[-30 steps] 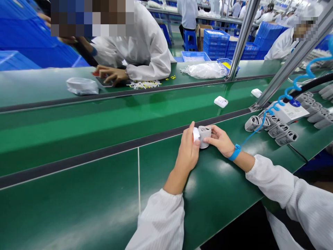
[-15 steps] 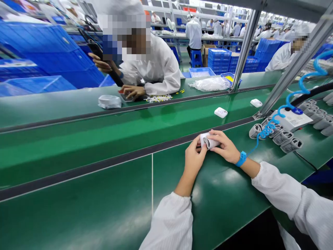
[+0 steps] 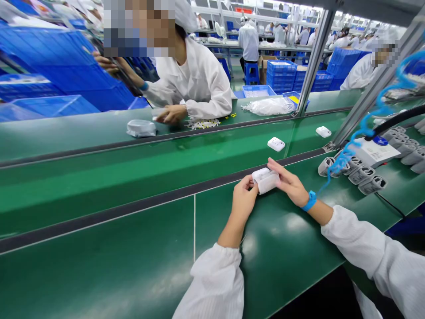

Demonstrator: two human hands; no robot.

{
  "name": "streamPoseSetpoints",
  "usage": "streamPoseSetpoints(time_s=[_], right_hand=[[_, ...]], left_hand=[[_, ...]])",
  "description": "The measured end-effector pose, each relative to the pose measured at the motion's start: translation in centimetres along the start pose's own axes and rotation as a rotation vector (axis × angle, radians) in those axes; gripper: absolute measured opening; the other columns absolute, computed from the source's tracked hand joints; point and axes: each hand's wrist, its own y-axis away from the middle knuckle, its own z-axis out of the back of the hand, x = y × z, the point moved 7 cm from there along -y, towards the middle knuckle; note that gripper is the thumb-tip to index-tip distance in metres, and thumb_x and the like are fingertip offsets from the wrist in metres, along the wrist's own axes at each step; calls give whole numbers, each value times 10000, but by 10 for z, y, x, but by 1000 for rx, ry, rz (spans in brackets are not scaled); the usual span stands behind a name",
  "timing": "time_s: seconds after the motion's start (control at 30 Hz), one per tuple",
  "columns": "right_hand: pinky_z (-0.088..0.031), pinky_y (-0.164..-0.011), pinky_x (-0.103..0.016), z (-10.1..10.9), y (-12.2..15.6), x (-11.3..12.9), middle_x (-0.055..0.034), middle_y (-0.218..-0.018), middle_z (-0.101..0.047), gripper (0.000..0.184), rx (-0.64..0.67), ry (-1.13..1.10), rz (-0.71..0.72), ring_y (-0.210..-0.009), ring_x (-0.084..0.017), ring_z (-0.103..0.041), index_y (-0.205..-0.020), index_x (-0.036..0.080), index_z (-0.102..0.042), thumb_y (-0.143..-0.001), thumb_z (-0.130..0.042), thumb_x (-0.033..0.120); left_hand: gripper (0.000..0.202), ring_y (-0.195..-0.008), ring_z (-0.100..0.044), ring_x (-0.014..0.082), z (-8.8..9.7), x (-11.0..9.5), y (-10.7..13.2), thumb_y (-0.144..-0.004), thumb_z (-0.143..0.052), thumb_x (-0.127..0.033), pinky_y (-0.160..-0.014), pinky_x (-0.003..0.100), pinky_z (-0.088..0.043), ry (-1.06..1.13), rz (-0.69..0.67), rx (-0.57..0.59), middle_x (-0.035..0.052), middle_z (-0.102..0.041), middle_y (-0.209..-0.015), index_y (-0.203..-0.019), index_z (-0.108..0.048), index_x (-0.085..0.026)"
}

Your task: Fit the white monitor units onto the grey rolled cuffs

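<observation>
Both my hands hold one small white plastic housing (image 3: pixel 265 180) just above the green bench near the dark strip at the conveyor's edge. My left hand (image 3: pixel 244 199) pinches its left end with fingers curled. My right hand (image 3: pixel 289 185) lies along its right side, fingers pressed against it; a blue wrist strap (image 3: pixel 311 200) with a coiled blue cord (image 3: pixel 365 128) sits on that wrist. A row of grey and white housings (image 3: pixel 360 173) lies on the bench to the right of my right hand.
Two white finished units (image 3: pixel 276 143) (image 3: pixel 323 131) ride on the green conveyor (image 3: pixel 133 173) beyond my hands. A co-worker in white (image 3: pixel 195 84) leans on the far bench by a plastic bag (image 3: pixel 141 128). A slanted metal post (image 3: pixel 372 88), a white box (image 3: pixel 376 150) and blue crates (image 3: pixel 279 71) stand right and behind.
My hands have turned the housing from upright to lying on its side and lifted it slightly. The camera view has tilted up. The conveyor units have drifted left.
</observation>
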Motion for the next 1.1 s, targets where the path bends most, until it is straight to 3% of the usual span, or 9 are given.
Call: streamPoseSetpoints(time_s=[0.1, 0.23, 0.4, 0.7, 0.9, 1.1], right_hand=[[-553, -1213, -499, 8, -1, -24, -101, -1604, -671, 546, -99, -231, -245, -1468, -328, -645, -1534, 294, -716, -1051, -718, 550], [-670, -978, -377, 7, -1, -41, -93, -1499, -738, 502, -96, -257, -362, -1290, -283, -738, -1427, 268, -782, -997, -777, 527], [-668, -994, -394, 4, -3, -43, -122, -1419, -781, 579, -18, -307, -359, -1251, -281, -764, -1469, 240, -747, -933, -859, 427], [-686, -988, -446, 8, -2, -44, -116, -1384, -800, 558, -2, -285, -378, -1207, -293, -790, -1437, 230, -766, -947, -844, 484], [-628, -1020, -380, 3, -4, -42, -126, -1348, -816, 648, 107, -307, -342, -1216, -267, -785, -1483, 203, -705, -865, -882, 281], [-623, -943, -332, -1, -3, -43, -113, -1328, -820, 661, 121, -342, -391, -1151, -239, -792, -1524, 202, -656, -889, -821, 281]], left_hand=[[384, -947, -765, 244, 2, 3, -3, -801, -779, -289, -986, 382, -584, 53, 34, 49, 77, -855, -1085, -1161, -840, -171], [412, -1092, -785, 305, 1, -4, -3, -804, -838, -335, -1076, 454, -589, 81, 47, 162, 107, -854, -1186, -1183, -850, -177], [431, -1147, -790, 338, 2, -9, -2, -814, -871, -384, -1116, 510, -593, 87, 65, 215, 121, -850, -1234, -1198, -858, -191], [484, -1198, -779, 358, 2, -2, -5, -822, -884, -403, -1120, 526, -591, 108, 79, 305, 145, -837, -1281, -1254, -850, -189], [492, -1189, -781, 362, 3, -2, -5, -797, -903, -419, -1139, 533, -577, 63, 85, 284, 146, -840, -1272, -1231, -862, -189], [467, -1207, -776, 365, 0, -7, -3, -809, -885, -424, -1158, 541, -566, 44, 86, 289, 140, -836, -1285, -1219, -866, -201]])
